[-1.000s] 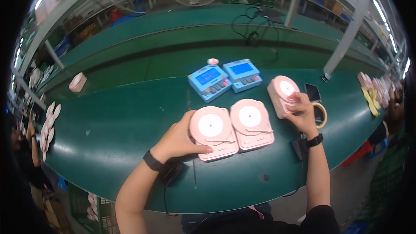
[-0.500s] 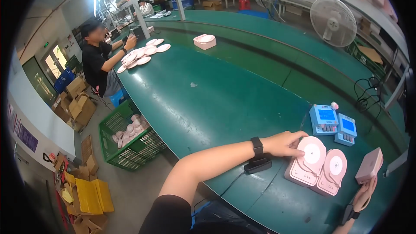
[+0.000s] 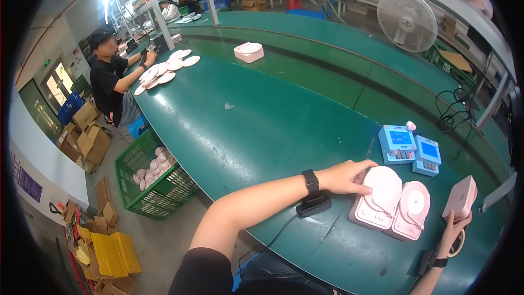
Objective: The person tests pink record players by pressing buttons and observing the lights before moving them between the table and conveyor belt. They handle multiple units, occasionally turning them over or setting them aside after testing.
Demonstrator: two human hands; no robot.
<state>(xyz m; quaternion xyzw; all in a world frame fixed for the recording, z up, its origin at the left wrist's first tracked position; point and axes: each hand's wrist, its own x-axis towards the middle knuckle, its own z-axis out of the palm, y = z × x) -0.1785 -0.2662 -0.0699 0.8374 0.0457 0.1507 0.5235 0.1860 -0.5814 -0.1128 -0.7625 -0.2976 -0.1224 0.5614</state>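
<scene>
Two pale pink devices shaped like small record players stand side by side on the green table. My left hand [image 3: 345,178] reaches to the left record player [image 3: 373,217], thumb and fingers closed at the edge of its round disc [image 3: 383,187]. The right record player [image 3: 410,211] shows a white centre on its disc and is touched by neither hand. At the far right, my right hand [image 3: 454,229] grips a pink box-shaped device [image 3: 460,196], tipped up on its side. A tan ring [image 3: 458,243] shows beside my right wrist.
Two blue meters with screens [image 3: 397,145] stand behind the record players. A wrist-worn black device [image 3: 314,206] trails a cable. Farther off lie pink discs [image 3: 164,71] and a pink box [image 3: 249,52]. A green crate [image 3: 158,186] holds pink parts; a co-worker [image 3: 109,71] sits beyond.
My right hand has shifted its grip on the pink device, fingers now around its lower end. The left disc now looks plain and pale, its white centre no longer distinct. The view has shifted slightly.
</scene>
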